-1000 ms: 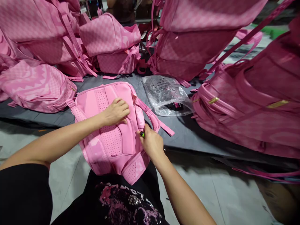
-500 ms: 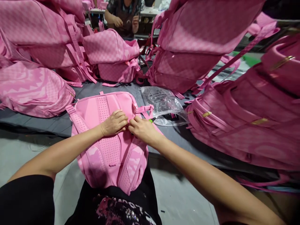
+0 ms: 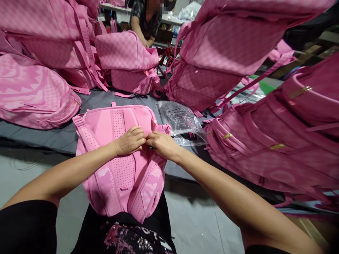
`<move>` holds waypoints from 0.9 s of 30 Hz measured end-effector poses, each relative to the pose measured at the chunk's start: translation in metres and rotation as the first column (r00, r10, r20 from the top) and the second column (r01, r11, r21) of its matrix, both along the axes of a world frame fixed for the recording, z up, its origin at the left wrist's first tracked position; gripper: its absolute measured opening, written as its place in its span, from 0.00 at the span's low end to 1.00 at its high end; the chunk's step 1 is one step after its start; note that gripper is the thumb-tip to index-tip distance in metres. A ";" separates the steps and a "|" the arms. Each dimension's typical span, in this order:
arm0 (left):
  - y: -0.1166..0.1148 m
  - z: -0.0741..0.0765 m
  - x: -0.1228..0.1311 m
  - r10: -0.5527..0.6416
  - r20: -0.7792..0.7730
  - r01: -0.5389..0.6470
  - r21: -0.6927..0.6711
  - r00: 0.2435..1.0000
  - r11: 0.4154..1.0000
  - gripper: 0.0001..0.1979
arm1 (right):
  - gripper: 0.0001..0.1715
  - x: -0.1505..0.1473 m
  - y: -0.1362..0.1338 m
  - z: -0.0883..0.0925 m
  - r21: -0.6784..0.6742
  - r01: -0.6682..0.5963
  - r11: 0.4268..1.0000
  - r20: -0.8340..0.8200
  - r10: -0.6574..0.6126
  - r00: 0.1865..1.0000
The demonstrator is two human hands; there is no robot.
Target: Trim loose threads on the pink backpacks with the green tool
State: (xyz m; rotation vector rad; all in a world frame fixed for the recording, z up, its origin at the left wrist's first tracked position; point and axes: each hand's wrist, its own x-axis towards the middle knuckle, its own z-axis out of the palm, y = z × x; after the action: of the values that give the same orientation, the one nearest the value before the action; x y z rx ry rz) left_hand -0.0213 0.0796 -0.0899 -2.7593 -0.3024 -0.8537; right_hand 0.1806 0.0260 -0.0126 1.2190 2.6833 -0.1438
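Note:
A pink backpack lies back panel up, its lower end against my lap and its upper part on the table edge. My left hand rests across the panel, fingers bent and gripping the fabric near the right side. Beside it, almost touching, my right hand is closed at the same spot. A small dark tool shows under the right fingers; most of it is hidden, so its kind is unclear. The right shoulder strap runs below my right hand, and the left strap lies beyond my left forearm.
A clear plastic bag with dark items lies right of the backpack on the grey-covered table. Stacked pink backpacks stand left, behind and right; more lie at far right. Across the table is another person.
My hands stay together on the backpack. The right hand has turned a little: the green end behind it has gone from sight, and a dark tip shows under its fingers. The view has shifted slightly.

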 end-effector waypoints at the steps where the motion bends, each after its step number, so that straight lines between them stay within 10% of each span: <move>1: 0.000 -0.001 0.000 0.003 -0.009 -0.003 -0.008 1.000 1.000 0.15 | 0.13 -0.001 0.000 -0.001 0.013 -0.001 1.000 0.010 0.001 1.000; 27: 0.004 0.016 -0.003 -0.071 -0.074 0.064 -0.104 0.995 0.993 0.16 | 0.14 -0.001 -0.007 -0.028 0.201 0.004 0.980 0.043 -0.013 0.999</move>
State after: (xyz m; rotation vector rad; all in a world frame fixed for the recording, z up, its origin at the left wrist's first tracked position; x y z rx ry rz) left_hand -0.0243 0.0832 -0.0742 -2.9034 -0.2458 -0.7648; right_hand 0.1795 0.0187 -0.0401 1.2727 2.7075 0.1554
